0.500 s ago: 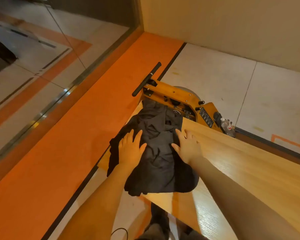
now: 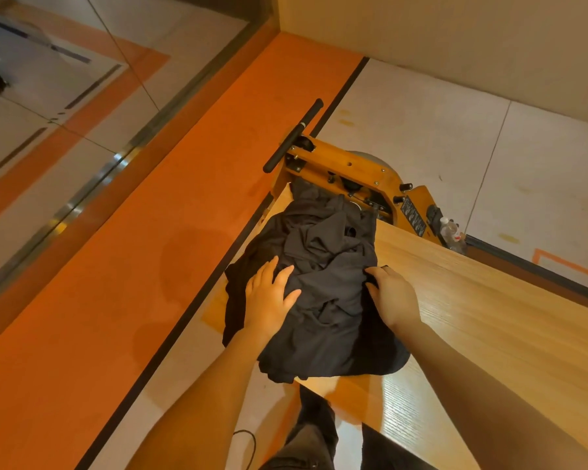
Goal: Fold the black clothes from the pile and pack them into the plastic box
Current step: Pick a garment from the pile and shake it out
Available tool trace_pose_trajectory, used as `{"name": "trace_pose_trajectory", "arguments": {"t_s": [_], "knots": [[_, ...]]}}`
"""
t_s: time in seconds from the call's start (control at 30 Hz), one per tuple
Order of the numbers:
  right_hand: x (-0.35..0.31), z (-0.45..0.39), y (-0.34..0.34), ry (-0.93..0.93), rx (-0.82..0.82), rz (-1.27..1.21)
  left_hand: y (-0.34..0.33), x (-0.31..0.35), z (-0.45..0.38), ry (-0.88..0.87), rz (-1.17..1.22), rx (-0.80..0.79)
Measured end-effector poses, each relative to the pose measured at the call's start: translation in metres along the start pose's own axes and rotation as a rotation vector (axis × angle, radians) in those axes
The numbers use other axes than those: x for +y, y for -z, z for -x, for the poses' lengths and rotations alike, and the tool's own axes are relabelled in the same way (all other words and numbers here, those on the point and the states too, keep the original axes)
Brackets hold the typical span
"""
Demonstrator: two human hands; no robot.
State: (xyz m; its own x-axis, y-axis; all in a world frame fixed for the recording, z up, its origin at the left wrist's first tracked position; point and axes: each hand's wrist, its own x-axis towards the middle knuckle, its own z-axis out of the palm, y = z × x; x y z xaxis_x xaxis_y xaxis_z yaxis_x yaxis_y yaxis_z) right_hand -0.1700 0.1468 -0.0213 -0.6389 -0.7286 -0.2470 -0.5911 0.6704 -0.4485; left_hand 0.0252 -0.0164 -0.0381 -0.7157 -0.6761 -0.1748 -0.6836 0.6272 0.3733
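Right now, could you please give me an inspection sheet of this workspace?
Surface: wooden table, pale grain, bare to the right of the clothes.
Job's things: pile of black clothes, crumpled, hanging over the table's left edge; no plastic box in view.
Clutter: plastic water bottle past the table's far edge.
Hands: left hand flat on the pile, fingers spread; right hand gripping the pile's right edge, fingers curled.
Cables: thin black cable on the floor by the person's leg.
Surroundings: wooden exercise machine with a black handle bar; orange floor strip.
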Motion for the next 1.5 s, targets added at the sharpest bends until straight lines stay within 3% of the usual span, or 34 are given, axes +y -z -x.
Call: {"name": "trace_pose_trajectory", "arguments": {"t_s": [0.23,0.37,0.57,0.73,0.87,1.03,1.3,1.5], "knots": [[0.021,-0.009,0.010,-0.001,0.070,-0.003,0.002,0.011,-0.002,0.091,0.194,0.213],[0.028,-0.007,0.013,0.012,0.079,-0.026,0.008,0.012,-0.004,0.158,0.237,0.230],[0.026,-0.009,0.015,0.024,0.067,-0.087,0.023,0.013,-0.011,0.099,0.254,0.243],[0.010,-0.016,0.018,0.098,0.112,-0.115,0.047,0.012,-0.025,0.149,0.467,0.074],[-0.017,-0.029,0.015,0.170,0.039,-0.123,0.062,0.011,-0.027,0.163,0.532,-0.034],[-0.030,-0.035,0.008,0.198,-0.076,0.030,0.063,0.002,-0.026,0.170,0.536,-0.083],[-0.017,-0.035,0.017,0.207,0.019,-0.029,0.062,0.002,-0.026,0.244,0.681,-0.072],[-0.009,-0.040,0.044,0.103,0.080,-0.128,0.075,0.028,-0.051,0.159,0.680,-0.086]]}}
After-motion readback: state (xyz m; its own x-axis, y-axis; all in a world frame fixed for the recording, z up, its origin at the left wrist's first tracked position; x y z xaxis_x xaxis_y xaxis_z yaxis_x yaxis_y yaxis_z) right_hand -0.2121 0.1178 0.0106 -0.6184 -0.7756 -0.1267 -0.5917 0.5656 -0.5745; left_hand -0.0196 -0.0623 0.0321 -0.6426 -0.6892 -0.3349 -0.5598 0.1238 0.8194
